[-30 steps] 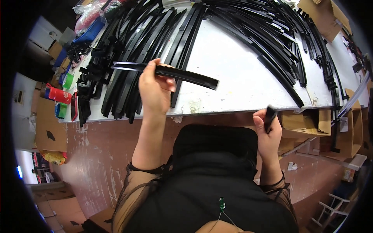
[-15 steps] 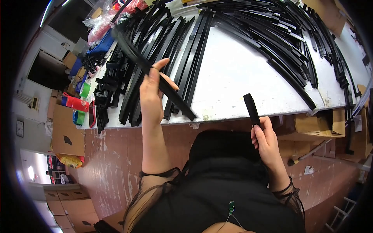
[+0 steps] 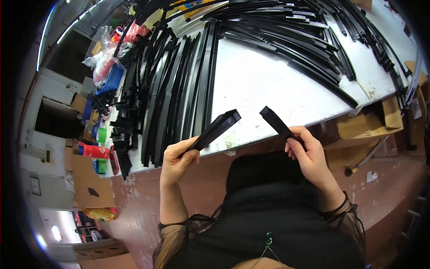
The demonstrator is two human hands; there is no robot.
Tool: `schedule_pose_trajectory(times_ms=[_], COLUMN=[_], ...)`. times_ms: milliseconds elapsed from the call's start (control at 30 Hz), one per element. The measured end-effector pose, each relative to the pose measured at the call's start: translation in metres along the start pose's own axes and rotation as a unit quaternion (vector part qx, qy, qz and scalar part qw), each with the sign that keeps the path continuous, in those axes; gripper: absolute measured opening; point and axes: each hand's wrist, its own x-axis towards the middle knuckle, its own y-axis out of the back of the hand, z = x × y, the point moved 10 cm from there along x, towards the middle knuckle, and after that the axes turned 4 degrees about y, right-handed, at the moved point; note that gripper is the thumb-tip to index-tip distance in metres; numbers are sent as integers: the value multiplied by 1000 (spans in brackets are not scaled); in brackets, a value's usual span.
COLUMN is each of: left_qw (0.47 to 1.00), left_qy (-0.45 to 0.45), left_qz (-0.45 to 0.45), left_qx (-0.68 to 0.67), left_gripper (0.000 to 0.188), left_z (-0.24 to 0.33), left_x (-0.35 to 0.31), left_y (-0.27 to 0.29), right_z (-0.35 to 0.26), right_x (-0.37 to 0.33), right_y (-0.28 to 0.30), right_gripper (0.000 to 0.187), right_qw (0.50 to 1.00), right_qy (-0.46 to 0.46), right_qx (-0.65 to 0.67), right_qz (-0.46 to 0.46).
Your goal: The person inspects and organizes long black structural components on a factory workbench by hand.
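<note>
My left hand (image 3: 178, 158) is closed round a black plastic strip (image 3: 216, 130), pinched between thumb and fingers at its lower part. The strip slants up to the right, with its hollow-looking end above the table's front edge. In my right hand (image 3: 308, 150) is a shorter black plastic piece (image 3: 276, 122), gripped at its lower end by thumb and fingers and tilted up to the left. The two free ends point toward each other with a small gap between, not touching. How much of either piece lies behind the fingers is hidden.
Many long black strips (image 3: 179, 89) lie on the white table (image 3: 251, 80) at left, with more strips (image 3: 286, 49) fanned at back right. A red roll (image 3: 95, 150), green tape (image 3: 102, 135) and a blue bin (image 3: 112, 80) sit left. An open cardboard box (image 3: 365, 123) stands below the right edge.
My left hand has come down, and its strip has swung from leaning up-left to pointing up-right, toward the right hand's piece. The right hand's piece tilts further left. The view has shifted.
</note>
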Motion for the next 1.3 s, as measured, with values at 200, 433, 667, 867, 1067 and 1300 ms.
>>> schedule_pose_trajectory(times_ms=[200, 433, 667, 867, 1067, 1300], left_qw=[999, 999, 986, 879, 814, 807], left_qy=[-15, -3, 73, 24, 53, 48], left_qz=[31, 14, 147, 309, 384, 389], left_qx=[5, 31, -30, -362, -433, -441], left_gripper=[37, 35, 28, 22, 14, 10], left_z=[1, 1, -2, -30, -71, -76], left_x=[-5, -2, 9, 43, 35, 32], left_y=[2, -3, 19, 103, 136, 139], right_z=[-8, -24, -5, 8, 17, 22], right_x=[1, 2, 9, -2, -4, -4], right_y=[-11, -11, -26, -27, -33, -37], right_gripper=[17, 18, 21, 21, 21, 20], right_qw=[999, 997, 997, 995, 995, 994], right_qy=[13, 79, -22, -35, -45, -62], right_qx=[18, -18, 70, 95, 87, 84], right_qz=[-23, -10, -6, 3, -24, -35])
